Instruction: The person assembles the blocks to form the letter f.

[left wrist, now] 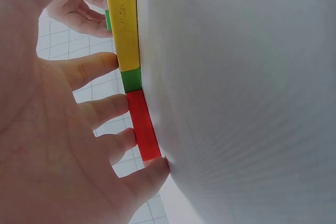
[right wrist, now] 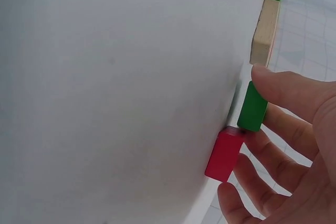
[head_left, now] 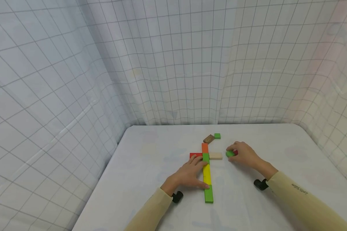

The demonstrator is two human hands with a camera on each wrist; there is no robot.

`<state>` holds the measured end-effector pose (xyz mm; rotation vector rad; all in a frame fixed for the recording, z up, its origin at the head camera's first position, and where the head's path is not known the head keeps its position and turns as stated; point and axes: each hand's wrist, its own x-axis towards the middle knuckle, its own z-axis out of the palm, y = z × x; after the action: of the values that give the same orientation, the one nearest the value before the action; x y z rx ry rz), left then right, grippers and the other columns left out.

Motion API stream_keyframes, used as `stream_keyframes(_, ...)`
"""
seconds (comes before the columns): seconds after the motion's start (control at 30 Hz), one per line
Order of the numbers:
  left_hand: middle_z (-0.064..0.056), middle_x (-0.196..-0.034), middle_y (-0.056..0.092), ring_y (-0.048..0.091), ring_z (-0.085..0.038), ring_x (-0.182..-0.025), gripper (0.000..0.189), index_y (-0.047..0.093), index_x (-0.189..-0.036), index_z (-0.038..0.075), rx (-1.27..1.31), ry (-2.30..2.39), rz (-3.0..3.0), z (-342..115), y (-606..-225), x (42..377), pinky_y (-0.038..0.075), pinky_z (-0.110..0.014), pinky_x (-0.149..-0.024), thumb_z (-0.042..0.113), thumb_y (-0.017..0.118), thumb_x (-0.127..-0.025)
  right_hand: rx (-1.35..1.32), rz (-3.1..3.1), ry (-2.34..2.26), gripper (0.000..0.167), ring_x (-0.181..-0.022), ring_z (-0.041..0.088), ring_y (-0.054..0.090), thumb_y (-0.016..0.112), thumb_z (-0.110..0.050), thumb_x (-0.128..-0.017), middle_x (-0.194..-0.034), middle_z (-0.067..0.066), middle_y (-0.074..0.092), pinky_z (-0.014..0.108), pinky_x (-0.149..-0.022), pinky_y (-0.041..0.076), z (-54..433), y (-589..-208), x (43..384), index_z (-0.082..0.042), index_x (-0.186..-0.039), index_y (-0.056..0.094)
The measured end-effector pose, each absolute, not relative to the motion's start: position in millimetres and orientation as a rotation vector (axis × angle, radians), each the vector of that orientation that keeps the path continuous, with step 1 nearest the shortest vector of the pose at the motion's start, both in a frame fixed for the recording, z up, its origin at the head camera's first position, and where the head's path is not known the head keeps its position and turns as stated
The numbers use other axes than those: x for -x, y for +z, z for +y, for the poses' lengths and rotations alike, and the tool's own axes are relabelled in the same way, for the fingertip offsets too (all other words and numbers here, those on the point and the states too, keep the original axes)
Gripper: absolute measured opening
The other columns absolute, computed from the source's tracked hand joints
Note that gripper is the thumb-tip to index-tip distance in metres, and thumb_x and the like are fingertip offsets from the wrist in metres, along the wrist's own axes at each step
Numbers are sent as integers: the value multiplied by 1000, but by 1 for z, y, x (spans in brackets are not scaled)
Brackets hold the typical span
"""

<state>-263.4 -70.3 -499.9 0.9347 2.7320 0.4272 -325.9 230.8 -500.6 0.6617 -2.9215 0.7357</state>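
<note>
Wooden blocks form a cross on the table: an orange block point(head_left: 205, 148) on top, a green block point(head_left: 206, 158) at the crossing, a red block point(head_left: 195, 155) left, a pale wood block point(head_left: 216, 156) right, then a yellow stretch point(head_left: 207, 175) above a lower green block point(head_left: 209, 195). My left hand point(head_left: 189, 173) lies over this column with spread fingers, its fingertips touching the blocks. Right of the pale block, my right hand point(head_left: 244, 155) pinches a loose green block point(right wrist: 253, 108) between thumb and fingers. Another red block point(right wrist: 224, 153) is beside it, near the other fingers.
Beyond the cross are a brown wood block point(head_left: 209, 139) and a small green block point(head_left: 217, 136). The white table point(head_left: 150, 138) is enclosed at the back and sides by a white grid-patterned curtain point(head_left: 173, 80).
</note>
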Motion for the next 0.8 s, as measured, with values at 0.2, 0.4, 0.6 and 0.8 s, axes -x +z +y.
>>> stream_keyframes(0.2,-5,-165,21,14,-32,-152,94,38,-155,22,-944,432,2734,-71,-500,263,28,-51,-117,67,73,-80,-693,-2877,763,35,-88,22,59,86,-13,-79,-99,3,65,40,-76,52,230,-497,330,-6,-112,75)
stream_keyframes(0.4,-4,-165,21,13,-31,-152,94,38,-155,23,-939,426,2735,-70,-501,265,28,-51,-117,67,73,-80,-664,-2865,777,34,-87,22,60,84,-12,-81,-100,4,64,38,-73,53,229,-494,334,-5,-113,74)
stream_keyframes(0.6,-3,-165,21,13,-31,-152,95,38,-155,24,-927,421,2734,-70,-502,265,28,-51,-117,68,73,-79,-618,-2888,836,37,-76,16,59,84,-10,-80,-102,7,63,29,-60,50,227,-490,339,-2,-115,73)
stream_keyframes(0.8,-4,-165,21,13,-31,-152,94,38,-155,24,-926,417,2733,-70,-502,265,29,-52,-116,69,72,-79,-583,-2888,807,37,-85,21,61,83,-9,-81,-105,9,65,34,-68,52,225,-489,346,-3,-116,73)
